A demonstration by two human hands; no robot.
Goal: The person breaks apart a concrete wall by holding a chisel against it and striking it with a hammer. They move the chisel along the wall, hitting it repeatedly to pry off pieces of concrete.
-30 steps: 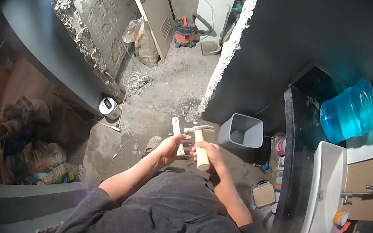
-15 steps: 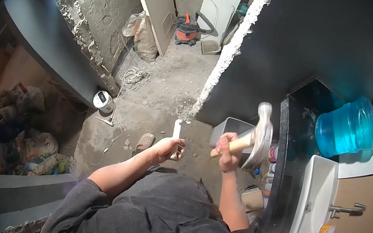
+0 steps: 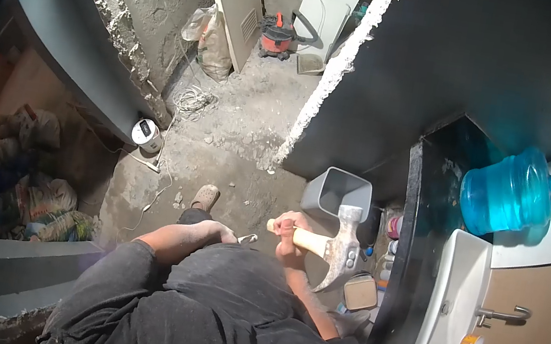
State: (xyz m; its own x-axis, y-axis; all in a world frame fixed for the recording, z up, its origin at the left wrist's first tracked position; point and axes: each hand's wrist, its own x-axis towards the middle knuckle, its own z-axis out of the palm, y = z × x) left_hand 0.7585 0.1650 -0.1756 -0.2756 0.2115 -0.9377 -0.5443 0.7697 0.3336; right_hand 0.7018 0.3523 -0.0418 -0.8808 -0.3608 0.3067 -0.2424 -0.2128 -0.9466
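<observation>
My right hand [image 3: 291, 235] is wrapped around the pale wooden handle of a claw hammer [image 3: 343, 250]. The hammer's whitish, dusty head points to the right, its curved claw hanging down toward me. Close against my dark shirt, my left hand [image 3: 215, 232] is closed on a chisel [image 3: 248, 238]. Only a short, light end of the chisel sticks out to the right of that hand; the fingers are mostly hidden. A broken, white plaster wall edge [image 3: 331, 84] rises in front of me.
A grey bin [image 3: 337, 188] stands beyond the hammer. At right are a white sink [image 3: 448, 304] and a blue water jug [image 3: 511, 193]. A white bucket [image 3: 146, 133], coiled cable [image 3: 193, 103] and red vacuum [image 3: 276, 40] stand or lie on the dusty floor. Sacks [image 3: 46, 202] are piled at left.
My left hand has drawn back toward my body and left with the chisel, which was upright before. My right hand has moved left and slightly down with the hammer. A foot has come forward.
</observation>
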